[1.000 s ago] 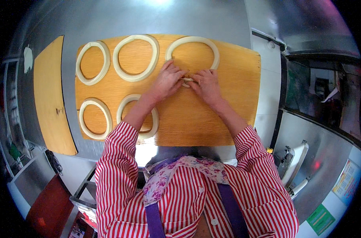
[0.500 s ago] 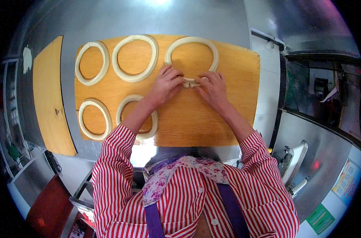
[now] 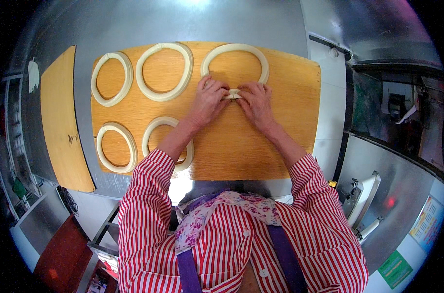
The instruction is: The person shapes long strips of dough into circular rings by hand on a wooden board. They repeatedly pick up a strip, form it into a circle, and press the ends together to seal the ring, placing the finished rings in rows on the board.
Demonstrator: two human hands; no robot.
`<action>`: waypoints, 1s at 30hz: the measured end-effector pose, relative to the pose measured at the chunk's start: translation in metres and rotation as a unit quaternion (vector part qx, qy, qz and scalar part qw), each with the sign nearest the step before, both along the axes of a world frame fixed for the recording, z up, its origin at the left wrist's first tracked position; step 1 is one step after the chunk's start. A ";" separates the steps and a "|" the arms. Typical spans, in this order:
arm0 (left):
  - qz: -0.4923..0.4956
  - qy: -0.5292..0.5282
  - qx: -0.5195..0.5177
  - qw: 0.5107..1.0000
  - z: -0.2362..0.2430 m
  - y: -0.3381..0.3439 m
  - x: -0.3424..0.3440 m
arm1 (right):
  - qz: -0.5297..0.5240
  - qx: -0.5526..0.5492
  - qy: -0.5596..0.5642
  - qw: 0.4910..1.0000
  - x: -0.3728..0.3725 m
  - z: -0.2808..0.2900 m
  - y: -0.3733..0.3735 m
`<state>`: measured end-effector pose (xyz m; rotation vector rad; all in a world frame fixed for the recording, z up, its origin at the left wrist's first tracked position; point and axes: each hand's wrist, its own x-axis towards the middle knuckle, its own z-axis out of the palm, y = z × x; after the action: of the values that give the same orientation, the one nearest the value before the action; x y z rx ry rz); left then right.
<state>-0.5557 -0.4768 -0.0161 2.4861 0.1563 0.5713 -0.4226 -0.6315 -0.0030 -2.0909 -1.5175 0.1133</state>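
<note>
A pale dough ring (image 3: 235, 47) lies at the top right of the wooden board (image 3: 241, 151). At its near side, my left hand (image 3: 209, 100) and my right hand (image 3: 257, 103) pinch the dough from either side of a seam. A short stretch of dough shows between my fingertips; the parts under my fingers are hidden. Left of it on the board lie several more dough rings, among them a round one (image 3: 164, 95) at the top middle and one (image 3: 158, 123) partly behind my left forearm.
The board rests on a grey metal table (image 3: 183, 22). Another narrow wooden board (image 3: 63, 122) lies at the left. Along the right stands a white device with a handle (image 3: 366, 198), near a green sign (image 3: 394, 270). A dark red panel (image 3: 63, 251) is at the lower left.
Both hands have shifted slightly away from me and drawn closer together. The dough ends between my fingers, gaping at a seam before, now look pressed together.
</note>
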 end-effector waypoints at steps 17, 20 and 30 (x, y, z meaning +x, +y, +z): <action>-0.019 -0.012 -0.062 0.998 -0.003 0.001 -0.002 | -0.030 -0.040 0.075 0.996 -0.003 -0.001 -0.003; -0.037 -0.001 -0.073 0.997 0.007 0.003 -0.001 | -0.019 -0.007 0.058 0.998 -0.003 -0.005 -0.003; -0.020 0.015 -0.021 0.999 0.002 -0.006 0.004 | -0.021 0.012 0.000 1.000 -0.016 -0.004 0.002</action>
<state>-0.5521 -0.4823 -0.0138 2.4520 0.1295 0.5085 -0.4391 -0.6298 -0.0067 -2.1013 -1.4680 0.0782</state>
